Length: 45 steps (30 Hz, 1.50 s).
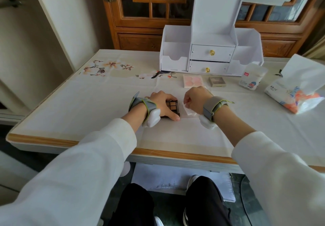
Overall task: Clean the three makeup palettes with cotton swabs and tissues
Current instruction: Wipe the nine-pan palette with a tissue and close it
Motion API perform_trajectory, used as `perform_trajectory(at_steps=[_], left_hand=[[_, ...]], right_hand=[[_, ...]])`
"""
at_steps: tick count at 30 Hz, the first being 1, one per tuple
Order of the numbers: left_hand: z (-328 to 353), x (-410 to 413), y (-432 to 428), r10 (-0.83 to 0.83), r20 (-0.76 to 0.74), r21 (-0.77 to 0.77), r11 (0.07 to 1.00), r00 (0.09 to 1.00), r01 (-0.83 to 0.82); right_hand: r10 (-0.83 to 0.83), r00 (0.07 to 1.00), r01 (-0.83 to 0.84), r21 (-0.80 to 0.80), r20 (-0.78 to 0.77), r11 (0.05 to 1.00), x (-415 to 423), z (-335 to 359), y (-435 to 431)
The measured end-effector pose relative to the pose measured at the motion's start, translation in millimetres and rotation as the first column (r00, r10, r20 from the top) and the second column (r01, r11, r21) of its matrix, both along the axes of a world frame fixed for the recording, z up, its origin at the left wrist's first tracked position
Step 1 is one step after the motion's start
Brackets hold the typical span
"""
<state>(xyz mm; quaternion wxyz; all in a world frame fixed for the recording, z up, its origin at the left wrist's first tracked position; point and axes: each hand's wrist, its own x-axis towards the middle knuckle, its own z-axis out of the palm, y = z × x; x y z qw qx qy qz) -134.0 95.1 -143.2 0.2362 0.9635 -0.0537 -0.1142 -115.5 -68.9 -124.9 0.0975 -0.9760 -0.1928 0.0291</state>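
Sleeves (91, 155) nearest. Left grip (162, 105) clamps palette (172, 104) by its edges; right grip (197, 100) pinches tissue (189, 111). Palette prob. light, stiff, w/ fragile pans.

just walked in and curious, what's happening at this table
A seated person grips a brown eyeshadow palette on the table with the left hand, while the right hand pinches a white tissue just beside it. A pink blush palette and a small grey palette lie further back, near a cotton swab tub and a tissue pack.
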Motion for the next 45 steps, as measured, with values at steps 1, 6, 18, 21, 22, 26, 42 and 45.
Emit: perform_trajectory(at_steps=[1, 6, 18, 21, 22, 26, 42, 45], left_hand=[[-0.5, -0.1, 0.5, 0.001, -0.002, -0.002, 1.0, 1.0, -0.001], [0.8, -1.8, -1.0, -0.003, 0.015, 0.012, 1.0, 1.0, 0.003], [1.4, -2.8, 0.8, -0.015, 0.011, 0.012, 1.0, 1.0, 0.015], [2.0, -2.9, -0.1, -0.011, 0.009, 0.0, 1.0, 1.0, 0.011], [2.7, -3.3, -0.4, -0.011, 0.007, -0.001, 1.0, 1.0, 0.011], [5.4, -4.9, -3.1, -0.001, -0.004, -0.01, 1.0, 1.0, 0.001], [0.9, -20.7, -18.1, 0.095, 0.158, -0.11, 0.991, 0.983, -0.078], [7.7, -22.8, -23.4, 0.1, 0.21, -0.145, 0.987, 0.973, -0.07]], right_hand=[[0.02, 1.0, -0.02, -0.005, 0.001, 1.0, -3.1, -0.1, 2.0], [0.059, 0.997, -0.06, -0.007, -0.048, 0.998, -6.1, -0.1, -2.3], [0.015, 0.999, -0.015, 0.003, -0.039, 1.0, -1.4, -2.5, -17.4], [-0.007, 1.0, 0.007, 0.013, -0.024, 1.0, -2.7, -2.9, -20.0], [0.004, 1.0, -0.003, 0.006, -0.023, 1.0, -4.8, -2.6, -18.3], [0.075, 0.995, -0.074, 0.016, -0.061, 0.997, -15.7, 3.1, -13.8], [-0.436, 0.897, 0.43, 0.36, -0.069, 0.828, -6.4, -9.4, -87.6], [-0.478, 0.879, 0.429, 0.42, 0.012, 0.8, -8.4, -6.8, -81.6]])
